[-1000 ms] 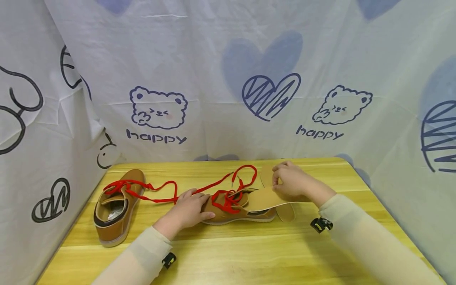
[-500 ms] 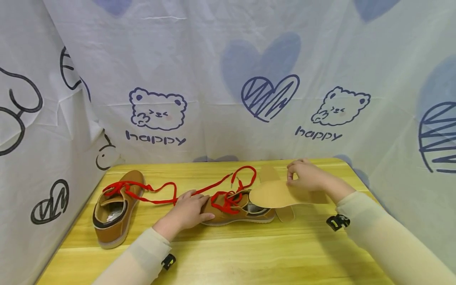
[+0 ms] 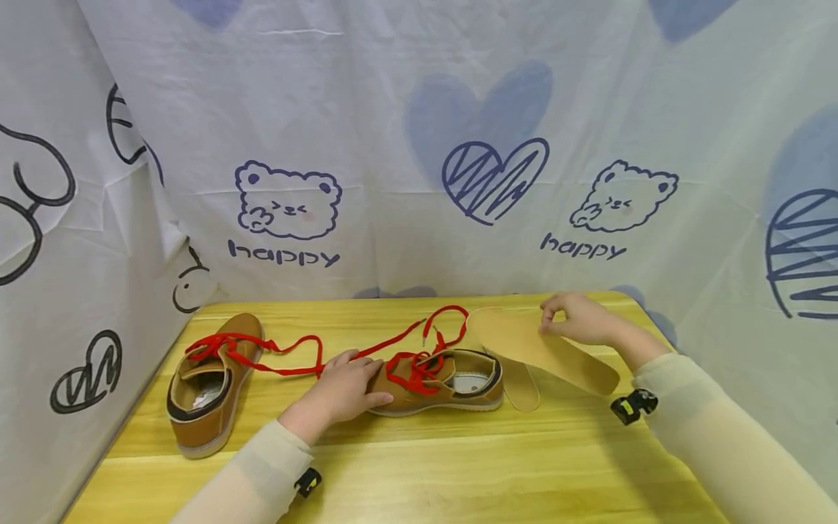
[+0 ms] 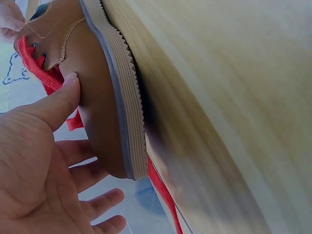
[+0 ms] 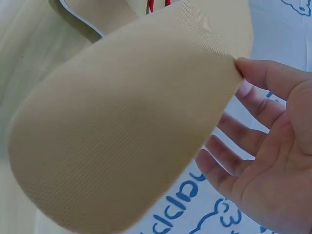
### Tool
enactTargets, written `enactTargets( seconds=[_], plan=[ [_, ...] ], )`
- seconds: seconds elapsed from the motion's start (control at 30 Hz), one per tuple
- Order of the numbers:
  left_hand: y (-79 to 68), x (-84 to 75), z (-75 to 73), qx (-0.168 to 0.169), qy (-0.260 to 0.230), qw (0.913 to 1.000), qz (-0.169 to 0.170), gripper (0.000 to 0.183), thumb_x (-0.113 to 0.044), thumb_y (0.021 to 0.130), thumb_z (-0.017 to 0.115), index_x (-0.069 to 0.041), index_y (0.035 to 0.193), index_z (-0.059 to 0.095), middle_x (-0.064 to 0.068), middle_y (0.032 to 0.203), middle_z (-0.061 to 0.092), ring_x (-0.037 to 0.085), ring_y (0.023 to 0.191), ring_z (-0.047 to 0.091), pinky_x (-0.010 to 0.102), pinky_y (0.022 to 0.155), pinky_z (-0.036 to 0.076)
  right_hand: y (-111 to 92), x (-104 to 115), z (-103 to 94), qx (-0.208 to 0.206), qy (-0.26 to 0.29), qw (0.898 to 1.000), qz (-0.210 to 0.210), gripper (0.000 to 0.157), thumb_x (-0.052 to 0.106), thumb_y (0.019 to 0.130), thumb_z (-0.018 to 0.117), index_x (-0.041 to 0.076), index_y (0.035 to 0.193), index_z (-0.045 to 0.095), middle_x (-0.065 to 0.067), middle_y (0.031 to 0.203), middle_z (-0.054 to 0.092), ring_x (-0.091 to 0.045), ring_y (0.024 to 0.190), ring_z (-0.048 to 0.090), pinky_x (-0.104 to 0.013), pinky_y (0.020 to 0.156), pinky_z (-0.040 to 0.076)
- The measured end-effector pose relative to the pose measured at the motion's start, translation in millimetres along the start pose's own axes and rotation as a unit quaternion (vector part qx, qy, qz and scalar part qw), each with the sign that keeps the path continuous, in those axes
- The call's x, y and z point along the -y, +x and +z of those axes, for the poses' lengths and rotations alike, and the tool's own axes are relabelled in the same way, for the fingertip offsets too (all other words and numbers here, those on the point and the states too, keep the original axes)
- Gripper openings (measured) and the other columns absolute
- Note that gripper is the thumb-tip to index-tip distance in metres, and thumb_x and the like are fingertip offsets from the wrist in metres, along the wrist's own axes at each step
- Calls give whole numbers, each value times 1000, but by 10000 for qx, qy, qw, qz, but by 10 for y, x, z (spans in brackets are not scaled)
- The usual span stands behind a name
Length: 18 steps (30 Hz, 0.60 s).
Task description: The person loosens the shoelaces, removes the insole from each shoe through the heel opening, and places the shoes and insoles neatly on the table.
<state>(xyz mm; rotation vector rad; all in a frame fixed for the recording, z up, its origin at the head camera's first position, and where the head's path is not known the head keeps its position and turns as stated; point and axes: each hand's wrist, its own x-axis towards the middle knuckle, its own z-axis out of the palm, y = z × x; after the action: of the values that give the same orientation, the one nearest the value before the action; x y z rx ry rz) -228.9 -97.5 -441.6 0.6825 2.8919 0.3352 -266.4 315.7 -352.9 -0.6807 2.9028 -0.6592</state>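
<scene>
A brown lace-up shoe (image 3: 452, 402) with red laces (image 3: 414, 380) lies in the middle of the table, toe to the left. My left hand (image 3: 337, 393) grips its toe; in the left wrist view the thumb (image 4: 66, 100) presses on one side of the upper and fingers reach round the other. Right of the shoe, my right hand (image 3: 579, 320) pinches the edge of a tan insole (image 3: 556, 355) between thumb and fingertips, clear of the shoe's opening. Another tan insole (image 3: 521, 386) lies partly hidden beneath it, beside the heel.
A matching brown shoe (image 3: 206, 433) stands at the left of the wooden table (image 3: 419, 473), its red laces (image 3: 288, 356) trailing toward the middle shoe. Patterned white cloth (image 3: 380, 145) hangs behind the table and along both sides.
My right hand has drawn the insole away from over the shoe, to the right, and turned it, so the shoe's opening now shows. My left hand has stayed on the toe.
</scene>
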Motion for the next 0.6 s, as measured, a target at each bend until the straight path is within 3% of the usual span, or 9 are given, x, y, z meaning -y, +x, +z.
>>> enactTargets(
  seconds=[0.2,0.3,0.43,0.6],
  plan=[
    [-7,-3,-11,4,29,10000,-2,74,-55,92,64,-7,146,52,17,148,50,44,143,31,61,114,24,-19,-59,-22,-299,98,9988,369,21,15,94,68,10,75,60,-34,127,59,-53,124,50,-61,106,38],
    [-12,-7,-16,0,27,10000,7,74,-55,92,64,-6,146,52,18,148,50,44,142,31,61,114,23,-15,-106,-13,-494,126,9967,639,22,16,94,66,9,74,60,-25,108,67,-41,96,63,-48,83,50],
    [-12,-5,-14,-24,37,10000,1,74,-55,92,64,-7,146,52,18,147,50,44,142,31,61,114,24,8,-202,55,-772,13,9917,1026,24,18,95,64,8,73,62,-6,73,59,-22,65,49,-35,64,40],
    [-10,-6,-12,-21,-5,10000,-14,73,-54,92,64,-6,146,52,18,148,50,44,143,30,61,114,23,28,-335,194,-1096,-238,9823,1499,34,20,94,61,11,62,55,1,58,48,-25,70,46,-43,80,37]
  ],
)
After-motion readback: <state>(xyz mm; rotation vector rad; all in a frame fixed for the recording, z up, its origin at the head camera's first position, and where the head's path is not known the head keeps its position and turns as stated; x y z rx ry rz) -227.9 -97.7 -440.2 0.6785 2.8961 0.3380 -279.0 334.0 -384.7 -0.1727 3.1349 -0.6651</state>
